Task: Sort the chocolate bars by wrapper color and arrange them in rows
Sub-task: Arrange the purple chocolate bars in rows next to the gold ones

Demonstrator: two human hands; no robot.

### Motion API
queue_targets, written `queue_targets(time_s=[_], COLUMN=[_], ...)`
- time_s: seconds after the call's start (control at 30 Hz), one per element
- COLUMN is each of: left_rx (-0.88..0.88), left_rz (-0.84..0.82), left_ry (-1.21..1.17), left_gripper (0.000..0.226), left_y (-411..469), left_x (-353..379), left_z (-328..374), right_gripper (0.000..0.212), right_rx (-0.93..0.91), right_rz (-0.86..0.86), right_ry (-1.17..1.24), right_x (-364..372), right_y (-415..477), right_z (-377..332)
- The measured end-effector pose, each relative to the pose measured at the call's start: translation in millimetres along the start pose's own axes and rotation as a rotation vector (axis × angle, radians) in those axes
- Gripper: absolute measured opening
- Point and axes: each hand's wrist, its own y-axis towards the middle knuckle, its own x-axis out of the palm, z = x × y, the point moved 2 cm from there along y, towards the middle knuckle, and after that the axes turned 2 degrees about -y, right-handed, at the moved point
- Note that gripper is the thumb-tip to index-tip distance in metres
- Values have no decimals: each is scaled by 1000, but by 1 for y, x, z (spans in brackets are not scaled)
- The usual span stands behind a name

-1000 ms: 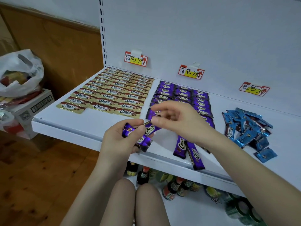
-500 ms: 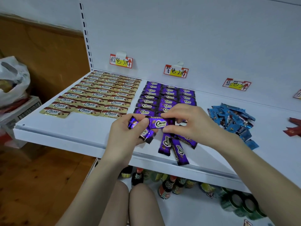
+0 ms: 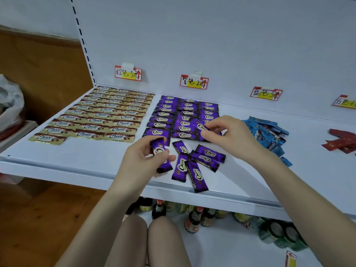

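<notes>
Gold-brown Choco bars (image 3: 100,116) lie in neat rows at the shelf's left. Purple bars (image 3: 173,114) lie in rows in the middle. My right hand (image 3: 229,132) pinches one purple bar (image 3: 201,127) at the right end of the front purple row. My left hand (image 3: 142,160) grips a small stack of purple bars (image 3: 159,157) just above the shelf. Several loose purple bars (image 3: 194,164) lie scattered near the front edge between my hands. A heap of blue bars (image 3: 267,133) sits to the right, and red bars (image 3: 341,140) lie at the far right.
The white shelf (image 3: 77,157) has price labels (image 3: 194,81) on its back wall. Below it stand sauce bottles (image 3: 194,218) and green cans (image 3: 279,234). A white plastic bag (image 3: 9,103) sits on a box at the left. My knees are under the shelf edge.
My right hand has pulled a purple bar off the stack in my left hand and carried it back and to the right, onto the front purple row. The camera has shifted.
</notes>
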Motion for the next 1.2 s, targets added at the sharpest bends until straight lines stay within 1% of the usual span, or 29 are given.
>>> queue_targets(time_s=[0.07,0.17,0.2,0.27,0.33,0.4,0.5,0.53,0.6,0.67,0.77,0.9,1.0,1.07,1.2], left_rx=[111,381,454,552,583,572,511,499,515,517,550,653,688,705,750], left_rz=[7,48,20,-92,-194,-300,-435,-473,-521,-551,-571,-554,-569,-569,-539], left_ry=[143,591,713,896,1002,1082,1099,1102,1166,1242,1276,1269,1266,1240,1147], left_gripper=[24,23,23,24,28,33,36,44,69,82,96,101,102,99,84], left_y=[3,13,14,18,21,28,31,31,29,29,28,28,28,26,22], left_x=[5,20,28,44,55,60,64,65,65,63,62,61,60,58,55], left_z=[1,-2,-3,-10,-15,-20,-20,-21,-23,-27,-28,-31,-32,-32,-30], right_gripper=[23,21,21,20,21,20,20,21,26,28,27,25,21,21,23], right_rx=[12,39,51,67,75,72,75,80,96,104,115,118,107,98,92], right_rz=[3,25,33,50,60,67,68,66,60,60,64,57,54,47,38], right_ry=[18,38,44,54,61,66,73,73,68,65,63,66,73,79,62], right_x=[-1,-5,-6,-10,-13,-15,-18,-18,-18,-19,-21,-19,-16,-14,-11], right_y=[-1,-4,-5,-5,-6,-7,-8,-8,-9,-9,-9,-11,-13,-14,-14], right_z=[3,8,10,13,15,18,21,23,25,28,30,32,31,29,27])
